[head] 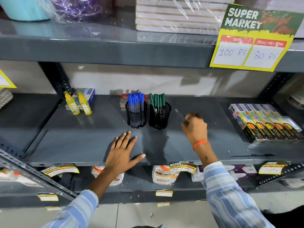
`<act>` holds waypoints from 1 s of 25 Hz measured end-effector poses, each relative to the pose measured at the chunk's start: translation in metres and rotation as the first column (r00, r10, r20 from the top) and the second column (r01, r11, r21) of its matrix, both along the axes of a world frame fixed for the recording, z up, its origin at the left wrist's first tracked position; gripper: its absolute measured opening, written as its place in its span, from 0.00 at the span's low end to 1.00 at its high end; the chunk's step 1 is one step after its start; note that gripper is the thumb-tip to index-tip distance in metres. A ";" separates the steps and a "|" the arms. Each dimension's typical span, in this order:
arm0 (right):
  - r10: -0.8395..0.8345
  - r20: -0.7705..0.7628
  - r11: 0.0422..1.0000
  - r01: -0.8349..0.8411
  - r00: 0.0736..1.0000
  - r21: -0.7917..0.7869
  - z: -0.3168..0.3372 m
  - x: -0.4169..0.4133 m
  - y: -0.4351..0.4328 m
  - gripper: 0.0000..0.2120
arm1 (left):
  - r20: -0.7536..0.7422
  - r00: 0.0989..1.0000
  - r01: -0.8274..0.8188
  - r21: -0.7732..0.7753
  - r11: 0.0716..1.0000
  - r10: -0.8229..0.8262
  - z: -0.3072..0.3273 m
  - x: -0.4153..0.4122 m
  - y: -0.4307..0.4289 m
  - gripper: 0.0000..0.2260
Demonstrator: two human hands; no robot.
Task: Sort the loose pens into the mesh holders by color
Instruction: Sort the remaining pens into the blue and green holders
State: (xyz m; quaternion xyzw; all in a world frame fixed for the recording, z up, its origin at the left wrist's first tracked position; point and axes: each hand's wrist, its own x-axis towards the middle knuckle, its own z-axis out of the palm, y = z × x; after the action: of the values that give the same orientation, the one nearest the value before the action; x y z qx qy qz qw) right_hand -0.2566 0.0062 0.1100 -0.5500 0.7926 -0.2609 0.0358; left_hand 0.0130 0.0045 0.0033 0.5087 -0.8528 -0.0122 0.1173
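Grey steel shelf (82,142), shop aisle, stock either side. Two mesh holders side by side mid-shelf: left holder (136,117) full of blue pens (135,99), right holder (159,118) with green pens (157,100). Left hand (122,151) flat on shelf, open, empty. Right hand (195,127) pinches one dark pen (181,115), just right of green holder; cap colour unclear. Seems last loose pen. Next: check colour, drop in matching holder.
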 end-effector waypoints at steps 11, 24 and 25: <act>0.335 0.512 0.902 -0.111 0.791 -0.418 0.041 0.052 -0.028 0.14 | -0.006 1.000 -0.021 0.008 1.000 0.021 0.003 -0.001 0.000 0.36; 0.381 0.135 0.923 -0.367 0.915 -0.118 0.033 0.106 -0.108 0.12 | -0.051 0.999 -0.012 0.031 0.999 0.014 0.002 0.001 0.000 0.40; 0.374 0.110 0.926 -0.366 0.921 -0.090 0.032 0.108 -0.111 0.11 | -0.054 0.998 -0.009 0.032 0.999 0.011 0.002 0.001 0.000 0.41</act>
State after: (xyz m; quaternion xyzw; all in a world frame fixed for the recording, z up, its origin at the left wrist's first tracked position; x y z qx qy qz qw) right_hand -0.1486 -0.1043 0.1418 -0.6733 0.6613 -0.3100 0.1154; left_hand 0.0139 0.0047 0.0051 0.5141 -0.8465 -0.0391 0.1324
